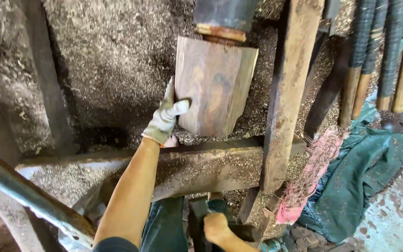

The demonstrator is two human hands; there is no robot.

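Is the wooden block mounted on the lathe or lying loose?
Mounted: the wooden block butts against the metal-ringed chuck above, off the beam, steadied by the gloved left hand.

Sawdust, timbers and cloth around a rough workshop frame

Pale wood shavings [117, 56] cover the ground across the upper left and middle of the frame. A horizontal wooden beam [94, 161] crosses the lower middle, dusted with chips, and an upright plank [288, 93] stands right of centre, meeting it. A dark post [47, 79] leans at the upper left, and a grey metal bar [19, 191] slants across the lower left corner. Wrapped tool handles [374, 51] lean at the upper right. A green cloth [364, 172] and a pink rag [309, 172] lie at the lower right.
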